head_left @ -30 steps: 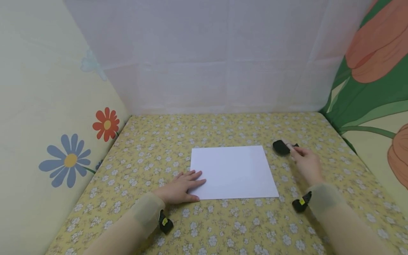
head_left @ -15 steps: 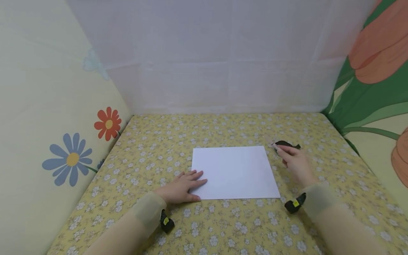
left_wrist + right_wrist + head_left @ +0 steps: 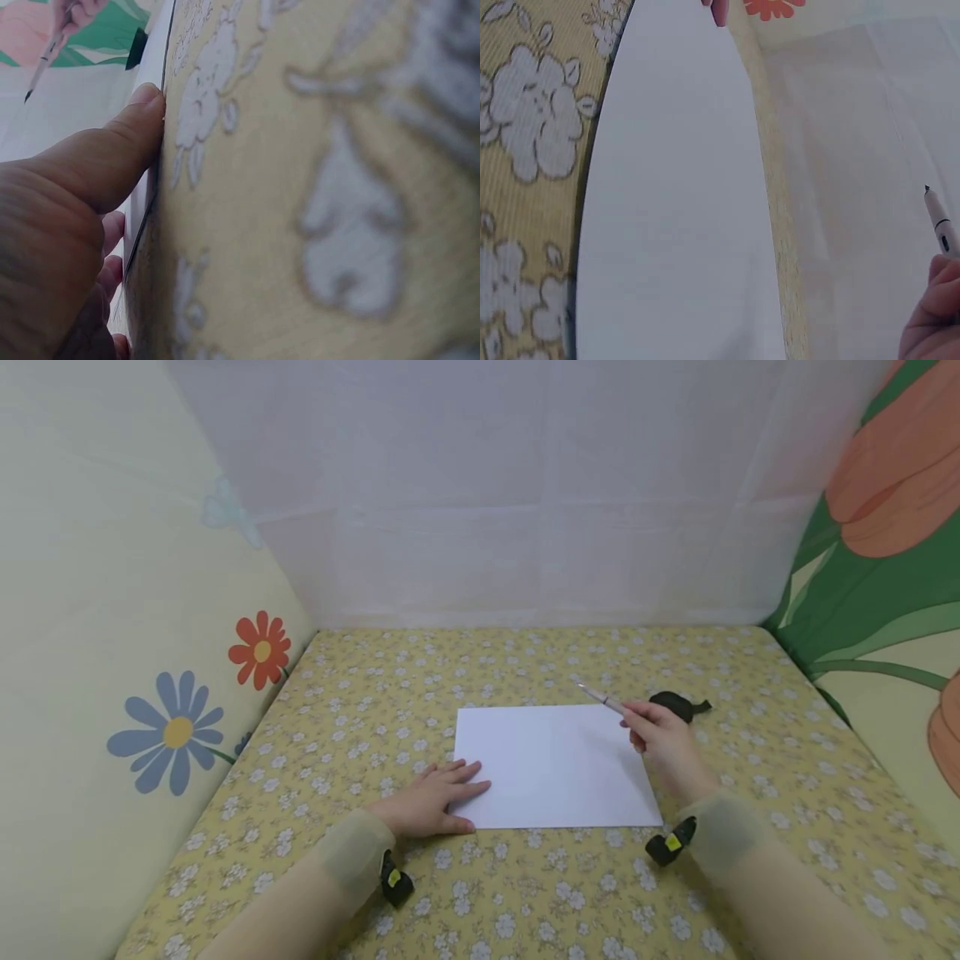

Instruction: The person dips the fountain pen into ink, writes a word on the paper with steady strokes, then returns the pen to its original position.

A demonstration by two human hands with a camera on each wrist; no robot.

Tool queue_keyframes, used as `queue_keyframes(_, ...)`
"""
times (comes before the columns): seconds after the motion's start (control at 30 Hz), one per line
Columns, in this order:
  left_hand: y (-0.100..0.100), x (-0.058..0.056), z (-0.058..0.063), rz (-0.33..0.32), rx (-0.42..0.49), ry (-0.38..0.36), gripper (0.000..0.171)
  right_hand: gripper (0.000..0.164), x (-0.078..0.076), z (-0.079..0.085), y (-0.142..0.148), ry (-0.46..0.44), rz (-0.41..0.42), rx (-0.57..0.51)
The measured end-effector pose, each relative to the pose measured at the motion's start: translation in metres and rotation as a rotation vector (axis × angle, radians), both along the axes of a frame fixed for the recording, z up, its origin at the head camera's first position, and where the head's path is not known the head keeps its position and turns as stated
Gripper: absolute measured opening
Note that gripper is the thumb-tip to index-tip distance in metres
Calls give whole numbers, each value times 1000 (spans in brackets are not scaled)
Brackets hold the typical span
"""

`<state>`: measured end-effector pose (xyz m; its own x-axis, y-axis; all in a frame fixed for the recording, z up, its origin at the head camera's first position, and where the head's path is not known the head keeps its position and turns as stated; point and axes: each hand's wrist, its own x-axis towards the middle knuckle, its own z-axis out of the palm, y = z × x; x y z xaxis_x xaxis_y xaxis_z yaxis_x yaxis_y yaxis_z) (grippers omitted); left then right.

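A white sheet of paper (image 3: 551,768) lies flat on the cloth. My left hand (image 3: 427,802) rests on its left edge with the fingers spread, the thumb at the near left corner. My right hand (image 3: 663,747) pinches a pale pen (image 3: 603,698) between thumb and fingers, over the sheet's far right corner. The pen points away and to the left. In the right wrist view the dark tip of the pen (image 3: 939,217) shows bare, beyond the paper (image 3: 675,195). The left wrist view shows my left thumb (image 3: 124,142) against the sheet's edge.
Just behind my right hand, a black rounded object (image 3: 675,705) with a short tail lies on the yellow flowered cloth (image 3: 405,677). A pale hanging sheet (image 3: 480,527) closes off the back. Flower-patterned panels (image 3: 67,610) stand at both sides.
My right hand has carried the pen left from beside the black object to the paper's far right corner. My left hand has stayed on the sheet.
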<state>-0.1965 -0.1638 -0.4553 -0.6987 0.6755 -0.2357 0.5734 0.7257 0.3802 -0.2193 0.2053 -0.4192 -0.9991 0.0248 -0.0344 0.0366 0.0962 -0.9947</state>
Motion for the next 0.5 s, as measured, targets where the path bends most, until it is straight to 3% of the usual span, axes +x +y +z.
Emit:
queue_keyframes(0.33, 2, 2, 4, 9, -7, -11, 68, 11, -6, -7, -16, 17, -33, -185)
queue_keyframes(0.5, 2, 3, 5, 5, -16, 0, 69, 10, -5, -7, -20, 22, -16, -228)
